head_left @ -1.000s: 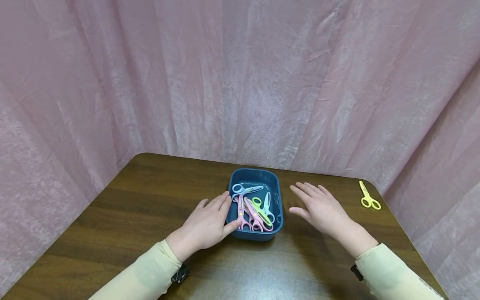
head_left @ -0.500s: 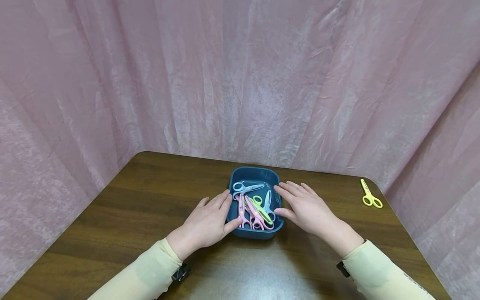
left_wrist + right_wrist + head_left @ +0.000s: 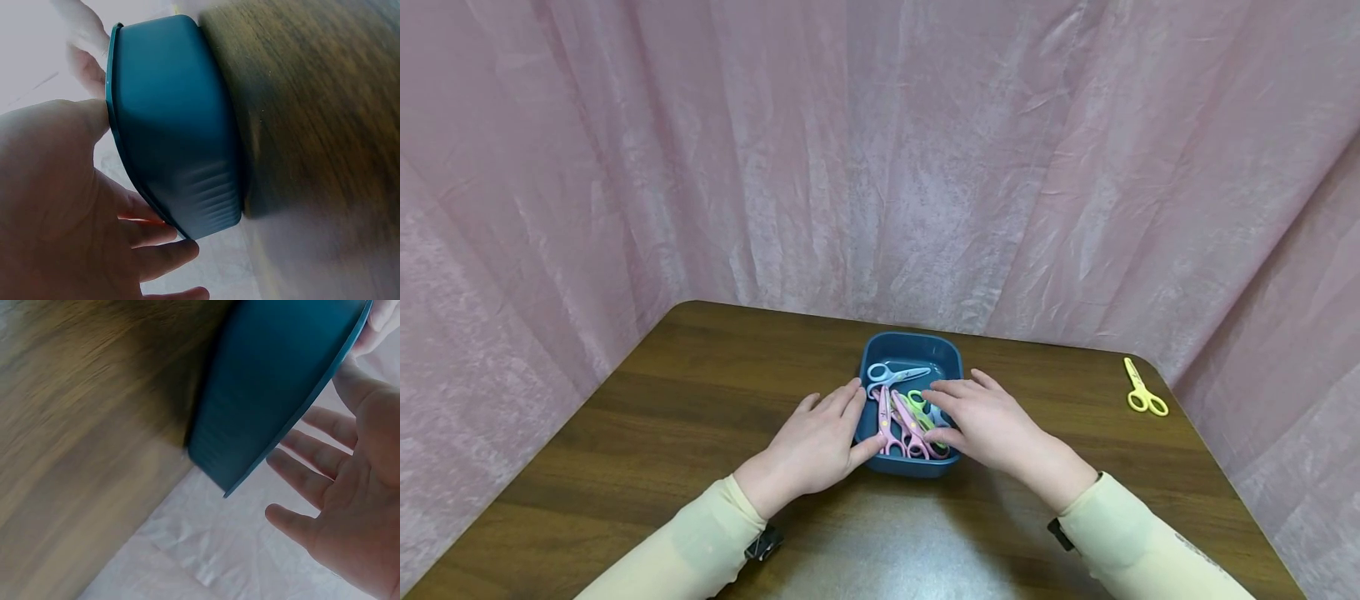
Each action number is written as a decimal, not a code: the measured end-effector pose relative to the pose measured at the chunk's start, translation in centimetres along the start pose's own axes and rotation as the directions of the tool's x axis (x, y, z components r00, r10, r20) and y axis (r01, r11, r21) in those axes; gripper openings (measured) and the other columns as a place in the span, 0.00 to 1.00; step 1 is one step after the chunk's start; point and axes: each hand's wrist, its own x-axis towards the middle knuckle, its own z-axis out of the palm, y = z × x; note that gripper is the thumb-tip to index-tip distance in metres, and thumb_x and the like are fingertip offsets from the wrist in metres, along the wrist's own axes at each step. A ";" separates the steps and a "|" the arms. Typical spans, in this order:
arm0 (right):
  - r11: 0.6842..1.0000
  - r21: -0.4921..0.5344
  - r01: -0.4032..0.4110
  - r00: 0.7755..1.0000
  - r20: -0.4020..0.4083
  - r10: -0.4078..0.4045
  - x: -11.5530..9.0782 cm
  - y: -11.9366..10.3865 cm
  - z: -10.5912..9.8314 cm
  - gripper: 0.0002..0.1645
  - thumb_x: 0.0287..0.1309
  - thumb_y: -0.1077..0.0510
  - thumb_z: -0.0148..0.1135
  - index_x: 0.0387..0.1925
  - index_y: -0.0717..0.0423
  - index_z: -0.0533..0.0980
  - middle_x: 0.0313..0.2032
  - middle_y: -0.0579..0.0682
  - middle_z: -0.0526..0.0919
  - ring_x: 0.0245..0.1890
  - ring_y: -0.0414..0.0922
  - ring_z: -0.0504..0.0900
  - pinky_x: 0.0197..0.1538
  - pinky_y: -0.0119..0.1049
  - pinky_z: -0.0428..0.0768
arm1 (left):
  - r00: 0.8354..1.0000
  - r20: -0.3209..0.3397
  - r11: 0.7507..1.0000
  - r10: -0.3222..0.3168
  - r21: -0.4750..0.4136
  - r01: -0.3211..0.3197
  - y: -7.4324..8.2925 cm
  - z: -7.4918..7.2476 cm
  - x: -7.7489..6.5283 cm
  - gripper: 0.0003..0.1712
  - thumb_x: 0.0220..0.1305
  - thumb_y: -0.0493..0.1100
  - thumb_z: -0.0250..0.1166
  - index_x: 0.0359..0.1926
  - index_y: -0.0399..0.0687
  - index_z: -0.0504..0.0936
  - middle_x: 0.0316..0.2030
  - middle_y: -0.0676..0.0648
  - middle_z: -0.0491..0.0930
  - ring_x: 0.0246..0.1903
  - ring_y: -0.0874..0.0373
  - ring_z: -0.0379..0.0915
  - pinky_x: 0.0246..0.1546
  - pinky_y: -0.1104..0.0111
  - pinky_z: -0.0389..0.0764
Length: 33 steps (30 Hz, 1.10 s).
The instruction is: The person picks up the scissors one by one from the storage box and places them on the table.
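A dark blue plastic bin [image 3: 910, 468] stands on the table, holding several pairs of scissors. Pink scissors [image 3: 886, 421] lie at its left and light blue scissors [image 3: 898, 377] across the middle. Green scissors [image 3: 917, 398] are partly hidden under my right hand. My left hand [image 3: 808, 446] rests at the left rim, its thumb reaching over the edge and its fingers loosely extended. Over the right rim and the scissors there, my right hand [image 3: 992, 421] is spread, fingers nearly straight, holding nothing. In the right wrist view its fingertips [image 3: 278, 459] are close to the rim.
Yellow scissors [image 3: 1144, 392] lie alone near the right back corner of the brown wooden table [image 3: 715, 375]. Pink curtains [image 3: 917, 167] hang behind and along the table's sides.
My right hand has moved left, from beside the bin to over its right rim, now covering part of the scissors. My left hand has stayed at the left rim.
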 end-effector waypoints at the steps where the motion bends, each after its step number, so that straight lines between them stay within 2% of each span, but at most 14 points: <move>1: 1.000 -0.005 0.008 1.000 0.004 -0.008 0.2 -0.2 0.0 0.37 0.70 0.38 0.75 0.70 0.55 0.83 0.66 0.56 0.85 0.69 0.56 0.82 0.78 0.68 0.65 | 1.000 0.000 1.000 0.000 0.002 0.000 0.0 0.0 0.0 0.54 0.82 0.76 0.48 0.83 0.35 0.66 0.83 0.35 0.62 0.80 0.41 0.64 0.76 0.36 0.64; 8: 0.997 -0.030 0.071 0.997 -0.002 -0.071 1.0 -0.8 0.2 0.33 0.67 0.38 0.78 0.62 0.56 0.87 0.58 0.53 0.90 0.62 0.52 0.87 0.74 0.68 0.71 | 1.000 -0.005 1.000 0.005 -0.007 -0.005 -0.1 0.1 0.0 0.53 0.82 0.75 0.50 0.83 0.35 0.66 0.83 0.35 0.62 0.82 0.42 0.60 0.76 0.35 0.65; 15: 0.995 -0.033 0.090 0.996 -0.014 -0.091 1.3 -1.2 0.5 0.25 0.68 0.42 0.78 0.56 0.55 0.89 0.49 0.49 0.92 0.53 0.48 0.90 0.70 0.68 0.76 | 1.000 -0.016 1.000 0.014 0.002 -0.014 -0.1 0.3 0.0 0.53 0.82 0.75 0.50 0.82 0.34 0.68 0.83 0.35 0.63 0.81 0.42 0.61 0.75 0.35 0.66; 20: 0.994 -0.027 0.101 0.995 0.000 -0.101 1.4 -1.4 0.7 0.24 0.65 0.41 0.81 0.52 0.53 0.90 0.41 0.46 0.90 0.47 0.46 0.90 0.68 0.66 0.79 | 1.000 -0.018 1.000 0.015 0.008 -0.015 -0.1 0.4 0.1 0.53 0.82 0.76 0.49 0.82 0.34 0.67 0.83 0.35 0.63 0.82 0.42 0.60 0.75 0.35 0.66; 29: 0.992 -0.014 0.122 0.990 0.072 -0.120 1.6 -1.5 0.6 0.24 0.57 0.46 0.88 0.51 0.50 0.90 0.42 0.45 0.90 0.46 0.45 0.89 0.68 0.64 0.79 | 1.000 -0.006 1.000 0.011 0.004 -0.011 0.0 0.1 -0.1 0.53 0.82 0.75 0.49 0.82 0.34 0.67 0.83 0.35 0.62 0.82 0.43 0.59 0.76 0.35 0.66; 33: 0.992 -0.006 0.130 0.989 0.078 -0.129 1.7 -1.5 0.5 0.24 0.54 0.49 0.89 0.51 0.50 0.91 0.42 0.46 0.90 0.47 0.45 0.89 0.68 0.64 0.79 | 1.000 -0.010 1.000 0.017 0.008 -0.017 0.0 0.1 0.0 0.53 0.82 0.75 0.49 0.82 0.34 0.67 0.83 0.35 0.62 0.82 0.43 0.60 0.75 0.35 0.66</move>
